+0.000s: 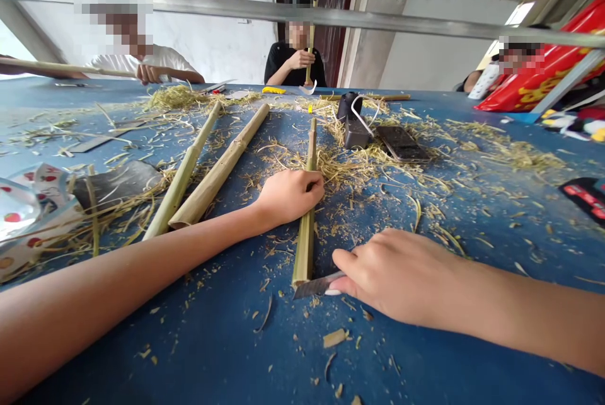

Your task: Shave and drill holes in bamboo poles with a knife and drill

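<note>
My left hand (290, 196) is closed around a pale green bamboo stick (305, 241) that lies on the blue table, pointing away from me. In my right hand (392, 273) is a knife, its flat grey blade (314, 286) touching or close beside the near end of the stick. The knife's handle is hidden inside my fingers. Left of the stick lie two more bamboo lengths, a thick tan one (227, 162) and a greener one (186, 169). A small cut chip (335, 337) sits in front of the blade.
Shavings (350, 165) cover the blue table (212, 342). Past my hands are a phone (401, 143) and a black box (355, 131) with a white cable. A strawberry-print bag (40, 210) lies at left. A metal bar (212, 7) crosses above. Other people sit opposite, one holding bamboo upright.
</note>
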`<state>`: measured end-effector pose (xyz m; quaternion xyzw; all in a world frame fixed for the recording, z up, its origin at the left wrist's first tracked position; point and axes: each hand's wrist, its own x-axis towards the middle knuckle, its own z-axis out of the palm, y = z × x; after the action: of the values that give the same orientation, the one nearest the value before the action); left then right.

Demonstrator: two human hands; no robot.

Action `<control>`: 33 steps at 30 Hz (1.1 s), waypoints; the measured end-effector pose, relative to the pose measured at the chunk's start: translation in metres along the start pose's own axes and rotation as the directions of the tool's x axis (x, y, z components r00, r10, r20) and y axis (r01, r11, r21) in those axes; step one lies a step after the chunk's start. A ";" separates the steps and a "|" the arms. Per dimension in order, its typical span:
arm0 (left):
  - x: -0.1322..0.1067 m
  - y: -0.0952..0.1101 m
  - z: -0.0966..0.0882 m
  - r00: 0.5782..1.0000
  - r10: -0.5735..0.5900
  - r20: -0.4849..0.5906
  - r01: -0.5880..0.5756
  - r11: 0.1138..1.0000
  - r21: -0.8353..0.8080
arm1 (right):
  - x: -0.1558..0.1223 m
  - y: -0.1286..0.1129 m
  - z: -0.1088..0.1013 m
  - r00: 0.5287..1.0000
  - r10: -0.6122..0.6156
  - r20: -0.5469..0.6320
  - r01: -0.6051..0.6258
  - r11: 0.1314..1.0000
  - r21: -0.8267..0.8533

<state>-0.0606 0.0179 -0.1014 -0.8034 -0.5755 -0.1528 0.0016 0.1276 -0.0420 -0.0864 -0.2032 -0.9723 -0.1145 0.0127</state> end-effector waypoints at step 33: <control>-0.003 0.000 0.002 1.000 -0.015 0.013 0.015 0.999 0.034 | 0.001 0.017 0.000 0.975 0.142 0.172 -0.191 0.928 0.320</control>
<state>-0.0613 0.0152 -0.1040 -0.8000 -0.5839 -0.1379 0.0102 0.1331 -0.0262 -0.0823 -0.2879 -0.9551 0.0687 -0.0145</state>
